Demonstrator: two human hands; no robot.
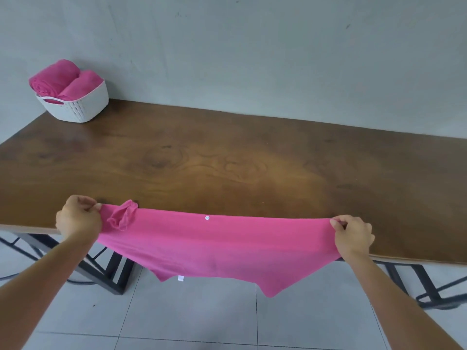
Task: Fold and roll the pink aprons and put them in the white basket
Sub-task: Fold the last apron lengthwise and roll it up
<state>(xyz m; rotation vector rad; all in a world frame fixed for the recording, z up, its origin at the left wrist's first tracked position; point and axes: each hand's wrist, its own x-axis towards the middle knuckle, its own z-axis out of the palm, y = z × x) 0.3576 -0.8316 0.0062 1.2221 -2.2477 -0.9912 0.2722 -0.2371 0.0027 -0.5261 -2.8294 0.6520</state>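
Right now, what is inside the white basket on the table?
Two rolled pink aprons lie side by side in the white basket, rising above its rim. The basket's bottom, and anything under the rolls, is covered.

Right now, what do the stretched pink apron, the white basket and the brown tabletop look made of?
The stretched pink apron: soft matte cloth, maybe fleece or knit; it sags and wrinkles. The white perforated basket: likely moulded plastic, matte; patterned holes, cut-out handle. The brown tabletop: wood or veneer, satin sheen; swirling grain shows, solid or laminate unclear.
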